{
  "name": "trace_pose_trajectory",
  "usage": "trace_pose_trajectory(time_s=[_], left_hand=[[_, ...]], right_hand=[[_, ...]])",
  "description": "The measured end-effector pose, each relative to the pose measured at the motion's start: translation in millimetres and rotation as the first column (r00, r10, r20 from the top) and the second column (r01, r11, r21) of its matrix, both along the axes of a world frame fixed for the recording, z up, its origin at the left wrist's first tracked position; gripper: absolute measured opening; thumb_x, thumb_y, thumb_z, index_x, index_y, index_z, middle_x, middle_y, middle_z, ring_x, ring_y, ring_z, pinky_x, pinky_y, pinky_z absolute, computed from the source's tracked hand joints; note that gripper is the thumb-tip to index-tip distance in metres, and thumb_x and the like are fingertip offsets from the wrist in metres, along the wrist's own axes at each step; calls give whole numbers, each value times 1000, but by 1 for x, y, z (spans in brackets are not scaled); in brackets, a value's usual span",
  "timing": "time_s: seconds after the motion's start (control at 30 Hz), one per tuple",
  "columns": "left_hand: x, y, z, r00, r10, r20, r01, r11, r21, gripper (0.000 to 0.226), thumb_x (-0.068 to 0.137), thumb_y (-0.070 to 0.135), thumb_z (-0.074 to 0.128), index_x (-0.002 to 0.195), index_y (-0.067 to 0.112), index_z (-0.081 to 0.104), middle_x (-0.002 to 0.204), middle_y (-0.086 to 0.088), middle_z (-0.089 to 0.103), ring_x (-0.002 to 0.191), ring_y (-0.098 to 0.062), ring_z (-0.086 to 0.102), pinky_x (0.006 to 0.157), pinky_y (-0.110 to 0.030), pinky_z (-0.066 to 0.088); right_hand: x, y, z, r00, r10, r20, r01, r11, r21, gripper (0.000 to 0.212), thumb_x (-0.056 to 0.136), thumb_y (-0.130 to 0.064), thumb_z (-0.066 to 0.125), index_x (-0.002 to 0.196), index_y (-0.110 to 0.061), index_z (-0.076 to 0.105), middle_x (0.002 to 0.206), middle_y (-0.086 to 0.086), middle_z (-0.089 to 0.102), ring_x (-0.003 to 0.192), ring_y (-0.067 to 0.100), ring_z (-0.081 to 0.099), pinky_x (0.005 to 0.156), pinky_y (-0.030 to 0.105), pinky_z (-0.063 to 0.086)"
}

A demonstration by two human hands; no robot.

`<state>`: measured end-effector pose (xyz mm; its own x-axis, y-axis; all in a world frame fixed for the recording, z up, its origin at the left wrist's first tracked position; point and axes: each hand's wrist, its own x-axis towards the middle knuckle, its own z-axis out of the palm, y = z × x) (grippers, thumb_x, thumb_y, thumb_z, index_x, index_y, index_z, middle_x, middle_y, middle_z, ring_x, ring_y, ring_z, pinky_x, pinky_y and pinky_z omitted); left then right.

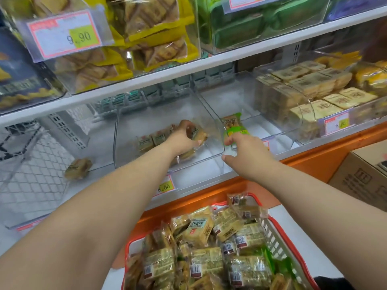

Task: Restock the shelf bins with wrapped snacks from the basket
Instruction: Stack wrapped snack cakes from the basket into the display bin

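My left hand [185,136] reaches into the clear middle bin [167,162] and grips a tan wrapped snack [199,133] above a few snacks lying on the bin floor [146,142]. My right hand [243,149] pinches a green wrapped snack [235,125] over the neighbouring clear bin [278,132], its thumb near the divider wall. Below, the red basket [278,229] is heaped with several wrapped snacks [199,229].
One loose snack [78,168] lies on the shelf left of the middle bin. A full bin of tan packs [310,95] stands at right. A cardboard box [364,176] sits at far right on the orange ledge [314,160]. Upper shelf bins overhang.
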<state>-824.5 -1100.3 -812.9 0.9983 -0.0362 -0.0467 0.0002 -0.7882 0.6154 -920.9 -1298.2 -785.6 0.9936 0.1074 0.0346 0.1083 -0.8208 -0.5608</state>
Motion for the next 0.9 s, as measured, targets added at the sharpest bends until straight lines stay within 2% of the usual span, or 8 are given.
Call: trace_pose_trajectory(time_s=[0.13,0.3,0.47,0.57,0.63,0.73,0.8,0.9], left_hand=[[2,1,-5,999,-43,-15,44,990,133,65,86,27,72,143,19,42,145,-3,48,129,-24,48,93,-23,34],[3,1,-11,992,-125,-27,127,930,346,63,86,34,71,142,20,46,143,-4,51,124,-24,52,96,-27,41],[5,-3,-11,985,-171,-13,141,765,629,58,86,45,66,138,26,47,142,-10,42,124,-32,48,97,-41,46],[3,-10,-10,982,-190,17,113,649,752,57,88,46,62,137,23,47,141,-12,42,125,-35,45,95,-43,45],[4,-13,-12,986,-166,-7,117,662,740,59,87,44,63,139,22,45,142,-13,42,125,-35,45,98,-43,45],[6,-12,-5,980,-98,-176,175,844,507,73,88,42,67,149,21,34,149,-11,41,130,-32,46,106,-41,42],[-1,-10,4,964,-91,-249,187,900,393,76,90,41,66,152,20,29,154,-9,37,135,-30,42,110,-39,37],[-26,-8,17,979,-70,-193,128,944,304,65,94,38,61,149,16,35,154,-7,38,137,-27,42,111,-38,35]], right_hand=[[0,6,-1,1000,-23,-16,23,1000,-5,37,91,-34,63,124,-26,48,122,1,54,123,24,41,90,38,37],[1,9,0,998,-53,-14,53,999,5,28,93,-31,61,118,-26,49,120,1,56,120,24,43,83,37,33],[-3,10,3,998,-51,-23,51,999,0,30,93,-31,61,120,-23,49,123,3,55,121,25,43,82,36,33],[-5,11,5,999,-41,-20,41,999,-10,32,93,-31,61,121,-21,48,123,5,55,120,26,44,82,37,35],[-5,12,6,999,-39,-21,38,999,-24,32,93,-30,60,121,-20,48,123,5,55,119,27,45,80,36,34],[-4,12,6,999,-32,-41,31,999,-25,30,94,-28,58,122,-19,49,120,7,58,113,29,50,80,35,39],[-3,10,8,998,-25,-64,25,1000,-2,32,95,-29,56,125,-19,50,120,8,61,110,30,54,83,35,42],[-7,8,13,997,-3,-80,6,1000,29,44,96,-29,56,137,-19,48,132,7,59,117,29,55,86,32,42]])
